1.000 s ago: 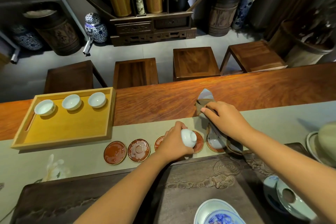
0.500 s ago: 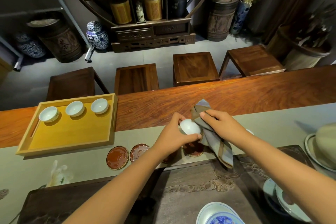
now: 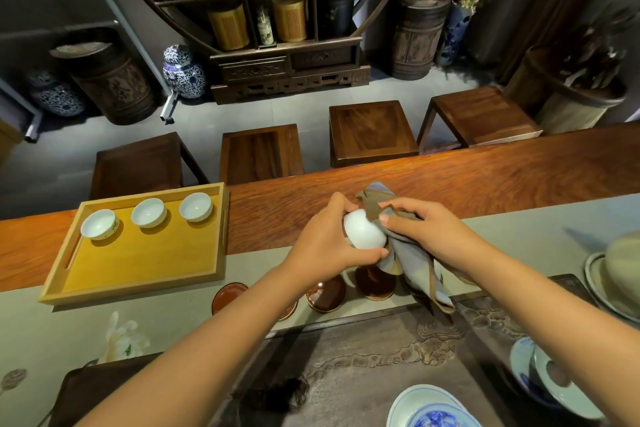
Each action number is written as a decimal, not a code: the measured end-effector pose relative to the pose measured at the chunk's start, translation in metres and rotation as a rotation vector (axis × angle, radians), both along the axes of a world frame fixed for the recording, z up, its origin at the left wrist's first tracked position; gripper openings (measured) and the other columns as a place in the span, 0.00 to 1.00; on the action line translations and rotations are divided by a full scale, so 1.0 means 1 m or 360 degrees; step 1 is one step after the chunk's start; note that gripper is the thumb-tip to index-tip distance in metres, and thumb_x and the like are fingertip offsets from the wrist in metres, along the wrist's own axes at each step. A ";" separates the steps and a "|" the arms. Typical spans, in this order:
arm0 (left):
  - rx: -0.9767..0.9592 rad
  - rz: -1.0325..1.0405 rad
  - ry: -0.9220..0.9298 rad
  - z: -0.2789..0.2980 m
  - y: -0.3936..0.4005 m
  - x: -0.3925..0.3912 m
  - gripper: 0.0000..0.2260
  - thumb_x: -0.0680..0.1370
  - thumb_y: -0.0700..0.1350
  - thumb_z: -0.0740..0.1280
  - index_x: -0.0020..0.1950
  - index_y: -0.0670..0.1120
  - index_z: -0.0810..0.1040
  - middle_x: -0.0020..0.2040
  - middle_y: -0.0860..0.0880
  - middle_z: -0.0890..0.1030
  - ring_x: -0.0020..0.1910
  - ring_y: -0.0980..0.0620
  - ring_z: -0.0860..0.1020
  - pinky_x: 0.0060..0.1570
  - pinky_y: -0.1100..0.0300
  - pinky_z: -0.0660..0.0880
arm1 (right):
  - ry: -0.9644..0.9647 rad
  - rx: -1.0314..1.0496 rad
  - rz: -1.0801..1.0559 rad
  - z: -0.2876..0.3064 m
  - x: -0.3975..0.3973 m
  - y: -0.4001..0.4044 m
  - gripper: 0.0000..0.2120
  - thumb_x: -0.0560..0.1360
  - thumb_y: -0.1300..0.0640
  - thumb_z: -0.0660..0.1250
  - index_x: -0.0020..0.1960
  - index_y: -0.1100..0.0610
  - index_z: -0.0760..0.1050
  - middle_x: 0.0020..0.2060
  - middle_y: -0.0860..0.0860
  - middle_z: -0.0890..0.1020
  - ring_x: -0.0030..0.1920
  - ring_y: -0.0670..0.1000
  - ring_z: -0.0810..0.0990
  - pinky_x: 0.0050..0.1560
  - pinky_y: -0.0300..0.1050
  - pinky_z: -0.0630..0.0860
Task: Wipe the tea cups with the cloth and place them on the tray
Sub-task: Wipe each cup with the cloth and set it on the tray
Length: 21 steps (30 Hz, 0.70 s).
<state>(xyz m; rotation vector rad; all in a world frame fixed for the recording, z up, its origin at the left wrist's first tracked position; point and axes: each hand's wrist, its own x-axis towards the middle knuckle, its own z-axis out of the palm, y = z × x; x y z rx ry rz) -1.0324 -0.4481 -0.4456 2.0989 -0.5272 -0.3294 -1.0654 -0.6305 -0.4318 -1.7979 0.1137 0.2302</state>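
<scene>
My left hand (image 3: 323,243) grips a white tea cup (image 3: 363,229) above the table, its outside facing me. My right hand (image 3: 427,232) holds a grey-blue cloth (image 3: 414,262) with a brown border, pressed into the cup's mouth; the cloth's tail hangs down to the right. The yellow wooden tray (image 3: 138,263) sits at the left with three white cups (image 3: 149,212) in a row along its far side. Several red-brown saucers (image 3: 325,293) lie on the grey runner below my hands, partly hidden by my left arm.
A dark carved tea board (image 3: 363,367) lies in front of me. Blue-and-white bowls (image 3: 429,409) stand at the bottom right, a lidded dish (image 3: 620,274) at the right edge. Several wooden stools (image 3: 372,132) stand beyond the long table.
My left hand lifted the cup off its saucer and turned it up. My right hand brought the cloth from the table to the cup's mouth. The camera tilted.
</scene>
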 end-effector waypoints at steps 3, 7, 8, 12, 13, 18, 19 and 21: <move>-0.0024 -0.0002 -0.0013 0.002 0.000 -0.001 0.25 0.61 0.56 0.77 0.49 0.53 0.66 0.48 0.58 0.76 0.46 0.60 0.76 0.39 0.57 0.77 | -0.0049 -0.0061 -0.0064 0.004 0.001 0.002 0.07 0.73 0.55 0.69 0.45 0.43 0.79 0.43 0.39 0.82 0.41 0.31 0.79 0.39 0.23 0.72; -0.0040 -0.0002 -0.0014 0.002 0.000 -0.001 0.25 0.61 0.56 0.76 0.48 0.55 0.65 0.47 0.59 0.76 0.46 0.61 0.76 0.39 0.59 0.76 | -0.0102 -0.0226 -0.0079 0.006 0.002 0.003 0.08 0.73 0.54 0.68 0.45 0.40 0.76 0.45 0.36 0.78 0.45 0.33 0.76 0.41 0.27 0.70; -0.0049 -0.0004 -0.0014 0.002 0.001 -0.001 0.25 0.61 0.56 0.76 0.48 0.56 0.65 0.47 0.60 0.76 0.46 0.62 0.76 0.39 0.61 0.75 | -0.0122 -0.0256 -0.0085 0.005 0.001 0.003 0.07 0.73 0.54 0.68 0.46 0.41 0.75 0.45 0.36 0.78 0.46 0.34 0.75 0.43 0.29 0.69; -0.0095 0.0010 0.0014 0.004 0.005 0.000 0.25 0.60 0.59 0.76 0.48 0.58 0.65 0.48 0.61 0.76 0.48 0.66 0.74 0.39 0.65 0.73 | -0.0211 -0.0378 -0.0155 0.007 0.000 0.005 0.07 0.74 0.55 0.66 0.51 0.46 0.76 0.46 0.40 0.78 0.48 0.39 0.74 0.44 0.29 0.67; -0.0102 0.0023 0.0019 0.005 0.006 0.000 0.25 0.60 0.59 0.76 0.48 0.57 0.66 0.48 0.61 0.76 0.47 0.66 0.74 0.39 0.66 0.73 | -0.0234 -0.0406 -0.0205 0.009 0.000 0.003 0.08 0.75 0.55 0.66 0.53 0.47 0.76 0.47 0.42 0.79 0.50 0.41 0.75 0.45 0.33 0.68; -0.0056 0.0033 0.0065 0.009 0.012 0.003 0.26 0.60 0.61 0.76 0.48 0.54 0.68 0.48 0.59 0.77 0.46 0.63 0.75 0.41 0.63 0.74 | -0.0352 -0.0288 -0.0220 0.026 -0.001 0.002 0.08 0.74 0.54 0.66 0.48 0.40 0.76 0.47 0.38 0.79 0.48 0.36 0.77 0.47 0.28 0.70; -0.0037 0.0030 0.0073 0.010 0.012 0.003 0.26 0.60 0.61 0.77 0.49 0.53 0.69 0.48 0.58 0.78 0.45 0.61 0.76 0.43 0.58 0.75 | -0.0366 -0.0284 -0.0136 0.030 -0.003 0.006 0.09 0.74 0.53 0.66 0.48 0.38 0.76 0.47 0.37 0.80 0.47 0.34 0.77 0.46 0.25 0.70; -0.0020 0.0010 0.0076 0.013 0.010 0.004 0.28 0.60 0.60 0.77 0.53 0.53 0.70 0.48 0.57 0.79 0.46 0.61 0.77 0.44 0.55 0.76 | -0.0381 -0.0385 0.0068 0.032 -0.005 0.017 0.09 0.74 0.51 0.65 0.49 0.36 0.76 0.49 0.38 0.80 0.50 0.34 0.76 0.48 0.25 0.70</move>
